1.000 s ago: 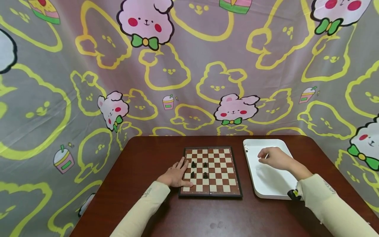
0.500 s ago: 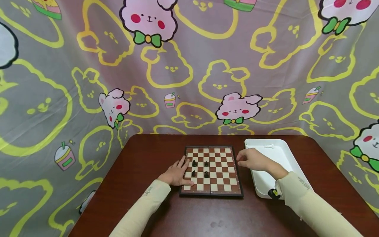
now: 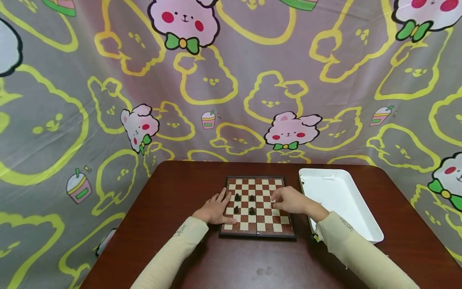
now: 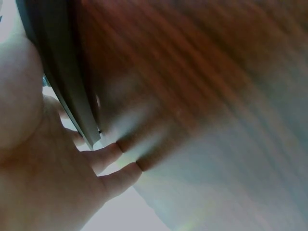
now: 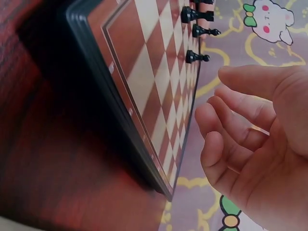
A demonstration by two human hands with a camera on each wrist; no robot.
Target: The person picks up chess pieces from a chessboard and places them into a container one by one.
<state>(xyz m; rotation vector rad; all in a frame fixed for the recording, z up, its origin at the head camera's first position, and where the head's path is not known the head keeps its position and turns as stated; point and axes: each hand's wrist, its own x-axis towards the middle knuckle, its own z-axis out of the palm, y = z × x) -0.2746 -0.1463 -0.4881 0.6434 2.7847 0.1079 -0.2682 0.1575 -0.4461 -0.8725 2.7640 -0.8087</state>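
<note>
A brown-and-cream chessboard [image 3: 267, 218] with a dark rim lies on the table. Several black chess pieces [image 3: 252, 211] stand on its left half; some, such as a black pawn [image 5: 196, 57], also show in the right wrist view. My left hand [image 3: 213, 209] rests spread on the board's left edge, thumb over the near corner squares. In the left wrist view its fingers [image 4: 120, 182] extend past the dark board edge [image 4: 62, 67]. Over the board's right half hovers my right hand [image 3: 291, 200], fingers loosely bent, thumb apart from them, with nothing visible between.
A white tray [image 3: 343, 208] stands right of the board, under and beside the right forearm. White pieces [image 3: 328, 178] lie at its far end. The dark wooden table [image 3: 187, 180] meets a patterned cloth [image 3: 231, 80] at the back and sides.
My right hand has moved left from above the tray to over the board's right half. The left hand stays on the board's edge, and the black pieces have not moved.
</note>
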